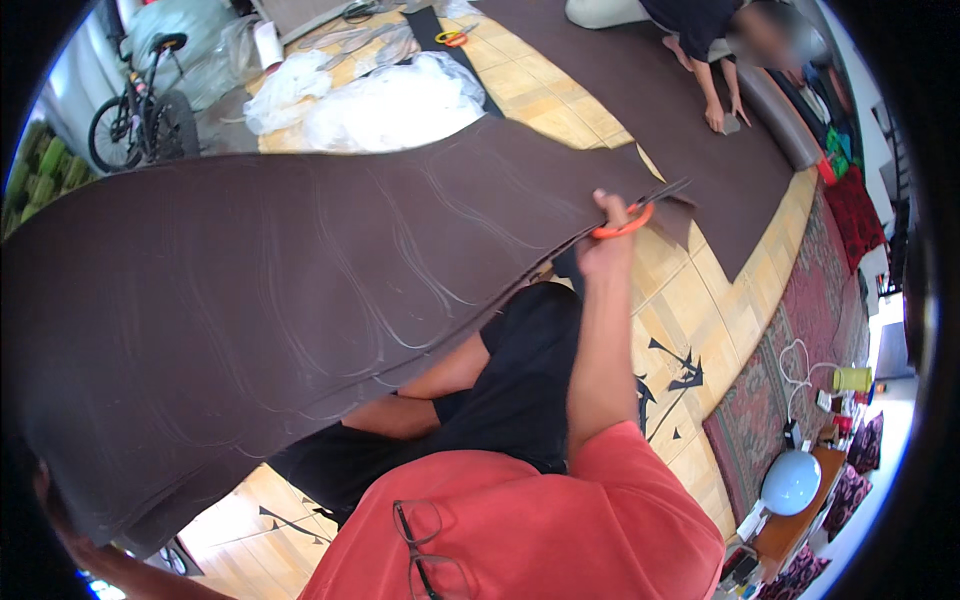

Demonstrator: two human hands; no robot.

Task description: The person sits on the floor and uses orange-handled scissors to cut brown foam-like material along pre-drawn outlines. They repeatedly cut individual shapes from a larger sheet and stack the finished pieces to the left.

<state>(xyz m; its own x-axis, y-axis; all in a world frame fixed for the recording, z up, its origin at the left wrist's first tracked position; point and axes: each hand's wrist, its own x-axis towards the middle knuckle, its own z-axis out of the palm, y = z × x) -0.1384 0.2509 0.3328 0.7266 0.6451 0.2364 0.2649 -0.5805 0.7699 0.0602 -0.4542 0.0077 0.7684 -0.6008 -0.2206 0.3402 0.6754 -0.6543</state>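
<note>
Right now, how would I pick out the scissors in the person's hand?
Find the big dark brown sheet nearest the red shirt and follow it to its right end. There, the right hand grips the orange-handled scissors. Unlike the other pair, lying on a black strip farther off, these are in a hand.

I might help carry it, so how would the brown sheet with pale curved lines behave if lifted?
Probably floppy: the brown sheet has a far edge that bends in a gentle wave. It would likely sag if lifted by one end, as it stretches across much of the view. Its layers might slide apart, since more than one shows along the near edge.
</note>
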